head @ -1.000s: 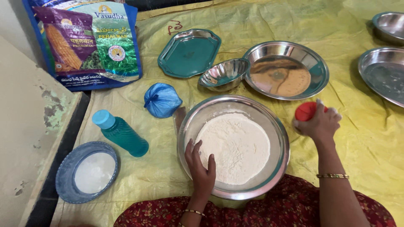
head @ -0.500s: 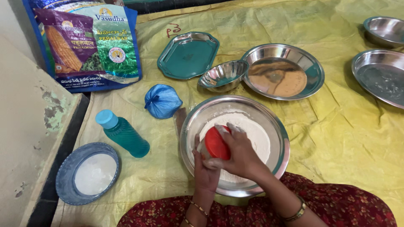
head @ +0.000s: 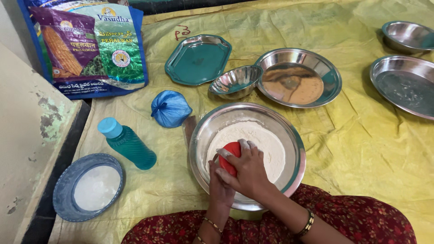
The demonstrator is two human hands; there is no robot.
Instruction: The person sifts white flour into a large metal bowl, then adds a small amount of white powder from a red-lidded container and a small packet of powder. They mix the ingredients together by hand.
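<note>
Your right hand (head: pixel 246 169) is curled over a small red cup (head: pixel 229 157), fingers wrapped across its top and side so that only part of the red shows; the grip is closed on it. Your left hand (head: pixel 220 185) comes up from below with its fingers under and against the same cup, but your right hand hides how far they close. The cup sits above the near left part of a big steel bowl (head: pixel 294 140), over the white flour (head: pixel 266 142) heaped inside. It looks tipped, its long axis slanting up and to the left, though which end is the mouth is hidden by your fingers. The bowl rests on a yellow sheet (head: pixel 361 153) spread on the floor, right in front of your knees. Just left of the bowl lies a teal bottle (head: pixel 128 143) on its side, cap pointing up and left, with a knotted blue bag (head: pixel 170 108) beyond it and a blue plate (head: pixel 88 187) of white powder nearer the left edge.
</note>
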